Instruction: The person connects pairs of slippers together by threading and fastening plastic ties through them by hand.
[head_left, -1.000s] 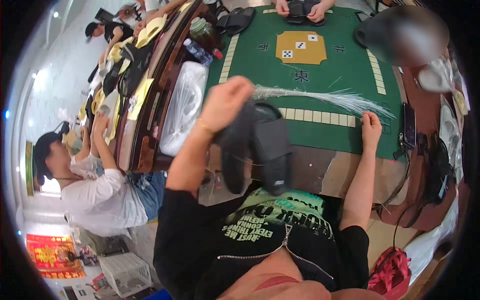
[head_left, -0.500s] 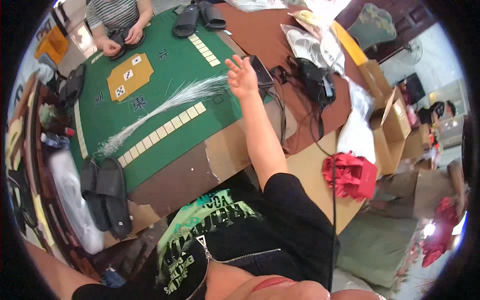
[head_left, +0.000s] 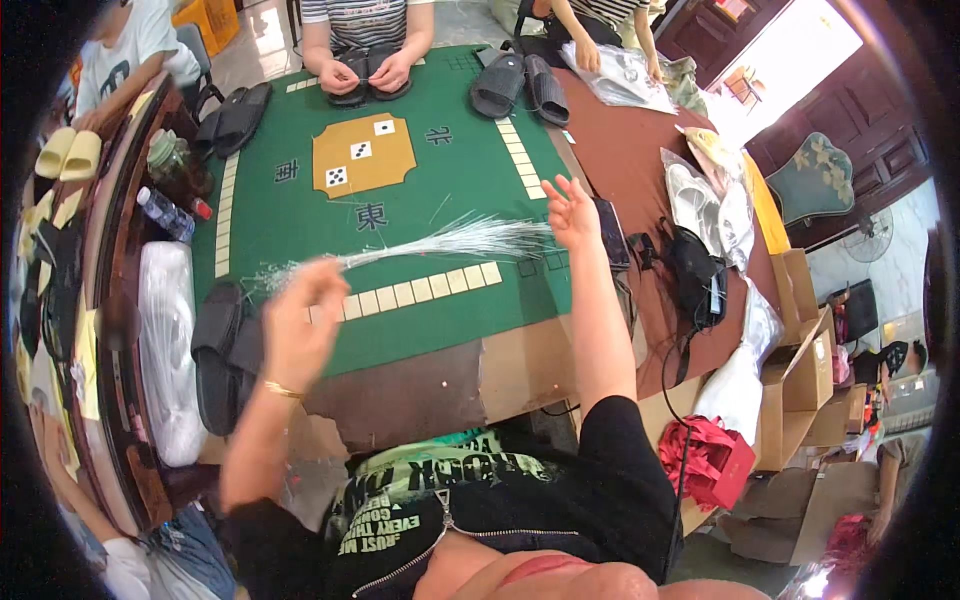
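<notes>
A bundle of thin, clear plastic strands (head_left: 420,242) lies across the green table mat (head_left: 440,325), tied narrow in the middle and fanned out to the right. Above its left end is my left hand (head_left: 303,325), smeared by motion; whether its fingers hold anything is not visible. My right hand (head_left: 574,215) is raised by the fanned end, fingers apart, with nothing seen in it. Beside my left forearm rests a pair of black slippers (head_left: 215,345) at the mat's left corner.
Across the table a person's hands (head_left: 370,75) work at black slippers. More black slippers (head_left: 498,85) lie at the far right corner and others (head_left: 240,118) at the far left. A black bag (head_left: 697,275), a red box (head_left: 722,468) and open cartons (head_left: 795,390) are on the right.
My left hand has come into view over the strands' left end. My right hand stays raised with fingers apart. The view has shifted, showing more people around the table.
</notes>
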